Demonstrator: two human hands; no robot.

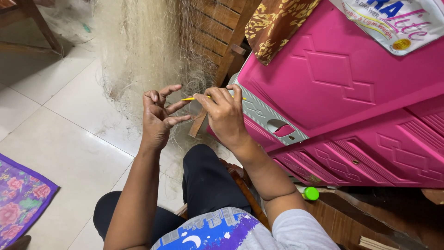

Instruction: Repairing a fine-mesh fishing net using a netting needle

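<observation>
A pale, fine fishing net (pixel 138 51) hangs in a thick bunch in front of me and trails onto the tiled floor. My left hand (pixel 157 115) is raised with fingers spread and curled into the net's thin strands. My right hand (pixel 225 113) pinches a slim yellow netting needle (pixel 188 98), whose tip points left toward my left hand. Both hands are close together, just above my knees in black trousers.
A pink plastic drawer cabinet (pixel 351 92) stands close at my right, with a brown patterned cloth (pixel 273 23) draped on top. A wooden slatted chair (pixel 217 32) is behind the net. A purple floral mat (pixel 21 194) lies at lower left. A green-capped bottle (pixel 310 193) sits under the cabinet.
</observation>
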